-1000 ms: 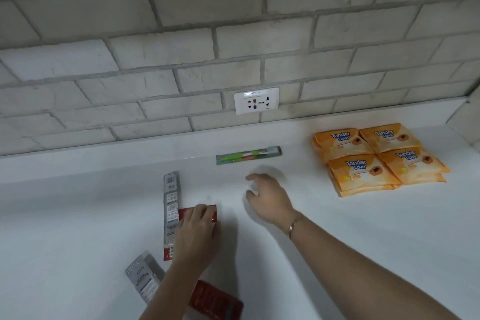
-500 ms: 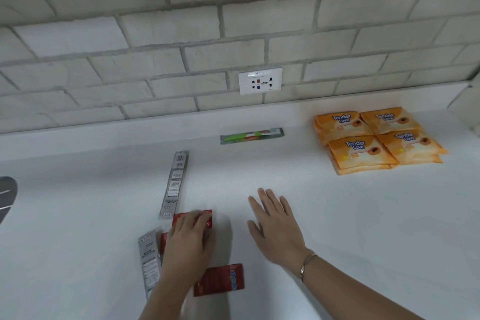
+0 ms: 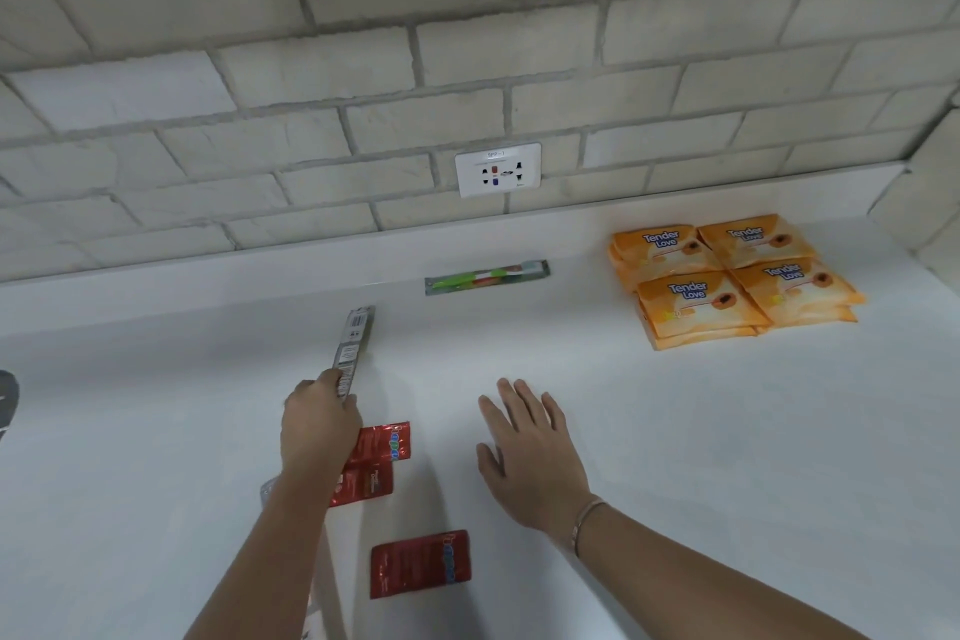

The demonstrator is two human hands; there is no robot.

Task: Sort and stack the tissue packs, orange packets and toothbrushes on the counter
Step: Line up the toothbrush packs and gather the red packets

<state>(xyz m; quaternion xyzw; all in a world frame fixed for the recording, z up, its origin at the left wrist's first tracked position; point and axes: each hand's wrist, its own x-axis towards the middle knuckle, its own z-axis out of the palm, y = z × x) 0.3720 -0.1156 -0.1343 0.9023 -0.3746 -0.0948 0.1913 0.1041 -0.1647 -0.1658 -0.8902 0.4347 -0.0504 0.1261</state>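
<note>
White counter (image 3: 675, 431), left hand (image 3: 317, 424) gripping toothbrush pack (image 3: 356, 335), lengthwise toward wall (image 3: 467, 42)

**Smooth counter, rough brick, shiny wrappers**

The flat white counter (image 3: 675, 431) looks smooth and matt, with only a faint sheen. Behind it, the pale grey brick wall (image 3: 311, 42) is rough and chalky, with coarse mortar lines. The white rectangular socket plate (image 3: 497, 169) is smooth moulded plastic. The square orange packets (image 3: 727, 276) are creased, lightly glossy plastic film. The red rectangular packs (image 3: 420, 564) shine like foil. The long grey toothbrush pack (image 3: 356, 343) looks like matt printed card. The green toothbrush sleeve (image 3: 485, 277) is clear glossy plastic. A thin wrist bracelet (image 3: 584, 520) glints like metal.
</note>
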